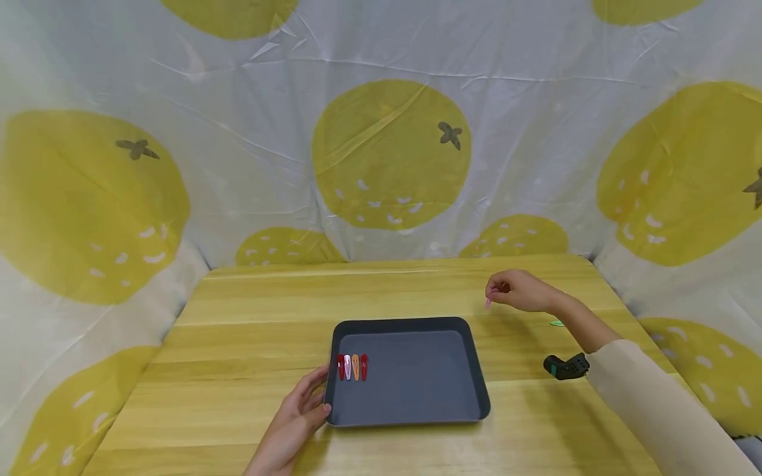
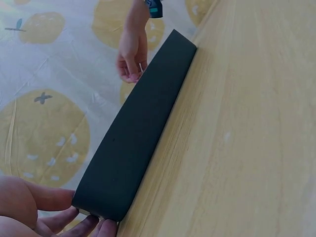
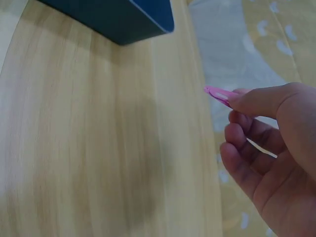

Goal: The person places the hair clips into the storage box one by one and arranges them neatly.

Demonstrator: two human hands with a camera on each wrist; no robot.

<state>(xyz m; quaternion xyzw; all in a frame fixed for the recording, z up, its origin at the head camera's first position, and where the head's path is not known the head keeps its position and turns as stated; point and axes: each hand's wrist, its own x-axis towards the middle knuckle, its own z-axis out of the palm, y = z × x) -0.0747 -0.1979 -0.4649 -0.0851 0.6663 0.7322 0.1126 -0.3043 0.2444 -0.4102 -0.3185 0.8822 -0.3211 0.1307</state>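
Note:
A dark grey baking tray (image 1: 417,415) rests on the wooden table. Along its left side several snap hair clips stand in a row: a red clip (image 1: 341,367), a pale pink clip (image 1: 348,367), an orange clip (image 1: 355,367) and another red clip (image 1: 364,367). My left hand (image 1: 300,406) grips the tray's near left corner, thumb at the rim and fingers against its wall and underside in the left wrist view. Beyond the tray's far right corner, my right hand (image 1: 518,291) is raised above the table, pinching a pink hair clip (image 3: 220,94) between thumb and forefinger.
A green hair clip (image 1: 557,323) lies on the table at the right, near my right forearm. A black device (image 1: 565,367) shows beside the right sleeve. Behind the wooden table (image 1: 262,304) hangs a white curtain (image 1: 250,132) with yellow fruit prints.

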